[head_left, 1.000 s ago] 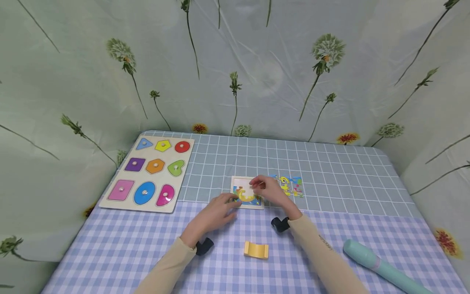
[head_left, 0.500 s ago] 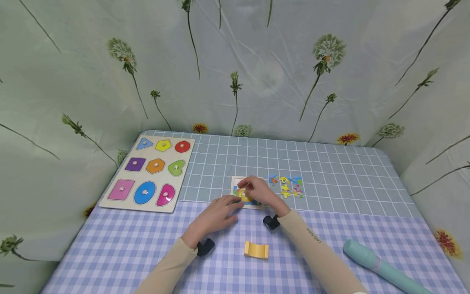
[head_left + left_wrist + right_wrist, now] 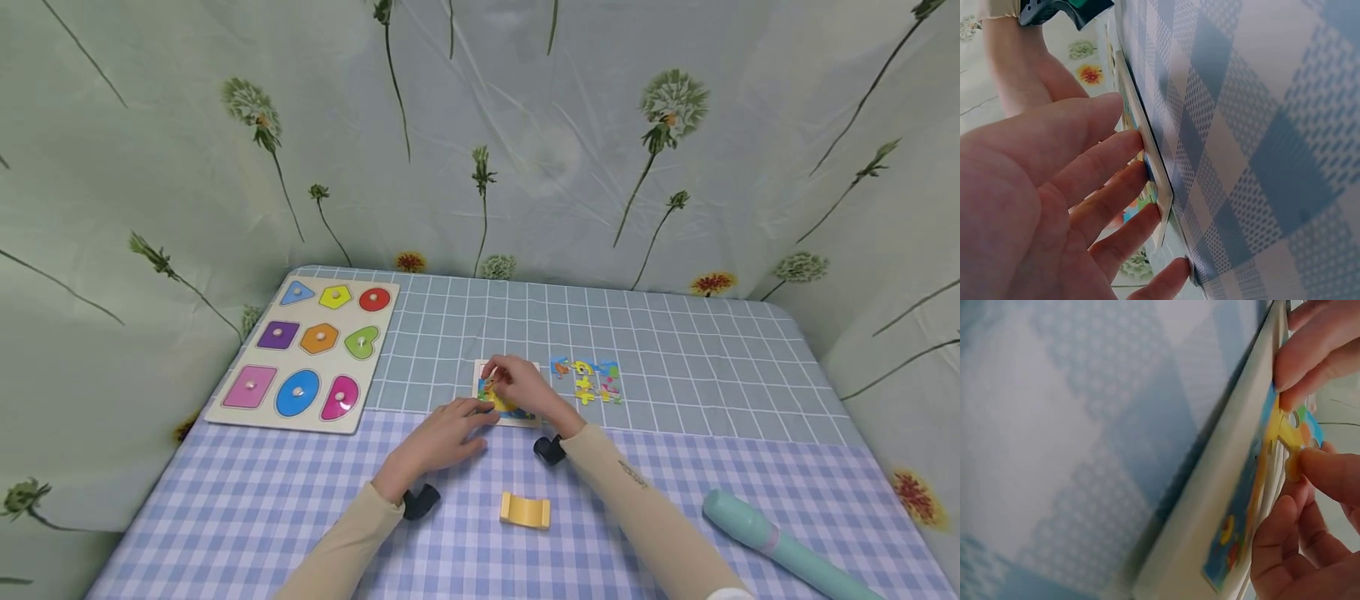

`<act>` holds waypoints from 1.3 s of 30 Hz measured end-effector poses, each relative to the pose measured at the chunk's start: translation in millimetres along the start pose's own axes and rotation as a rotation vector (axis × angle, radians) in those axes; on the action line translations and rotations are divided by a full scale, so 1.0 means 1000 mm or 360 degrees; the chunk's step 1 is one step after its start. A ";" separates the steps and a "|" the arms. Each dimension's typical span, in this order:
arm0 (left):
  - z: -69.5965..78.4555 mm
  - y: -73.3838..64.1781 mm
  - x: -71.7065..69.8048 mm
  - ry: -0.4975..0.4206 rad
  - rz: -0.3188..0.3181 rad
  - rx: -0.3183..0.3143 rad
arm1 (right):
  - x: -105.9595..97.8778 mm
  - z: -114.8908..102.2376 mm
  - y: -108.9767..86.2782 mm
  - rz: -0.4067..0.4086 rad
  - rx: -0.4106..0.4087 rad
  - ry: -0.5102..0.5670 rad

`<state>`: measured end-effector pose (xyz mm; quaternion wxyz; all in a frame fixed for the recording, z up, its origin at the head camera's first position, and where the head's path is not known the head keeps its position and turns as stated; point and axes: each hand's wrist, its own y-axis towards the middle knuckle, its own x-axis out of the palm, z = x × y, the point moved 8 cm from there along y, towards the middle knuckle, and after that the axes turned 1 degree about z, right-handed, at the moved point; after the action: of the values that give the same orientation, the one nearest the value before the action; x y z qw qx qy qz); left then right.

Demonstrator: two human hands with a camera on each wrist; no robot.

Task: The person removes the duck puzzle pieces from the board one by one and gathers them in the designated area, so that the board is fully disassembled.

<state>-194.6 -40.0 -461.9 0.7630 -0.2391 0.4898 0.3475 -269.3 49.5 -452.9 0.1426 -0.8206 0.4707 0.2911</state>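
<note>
I'm sliding my right hand (image 3: 522, 386) left over the puzzle board (image 3: 1207, 494), pinching a yellow piece (image 3: 1290, 434), seemingly unseated; my left hand (image 3: 444, 432), fingers spread, touches the board.

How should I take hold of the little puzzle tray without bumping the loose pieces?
Probably pinch the near edge of the puzzle tray, toward its right corner, coming in low from the near side. The tray is thin, its pale rim is plain there, and the left hand is farther left. The loose pieces lie beyond the right edge.
</note>
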 end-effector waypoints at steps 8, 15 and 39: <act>0.000 0.001 0.001 0.0032 0.0011 -0.0001 | -0.023 0.018 -0.012 0.0106 0.0187 0.0161; -0.001 0.000 0.000 -0.0013 0.0015 -0.0023 | -0.063 0.051 -0.037 0.0342 0.0371 0.0116; 0.002 0.002 -0.002 -0.0016 0.0052 -0.0007 | -0.069 0.053 -0.050 0.0307 0.0384 -0.0577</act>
<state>-195.3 -37.8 -458.8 0.7591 -0.2311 0.4891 0.3621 -271.6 149.6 -455.1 0.2932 -0.6833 0.5448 0.3877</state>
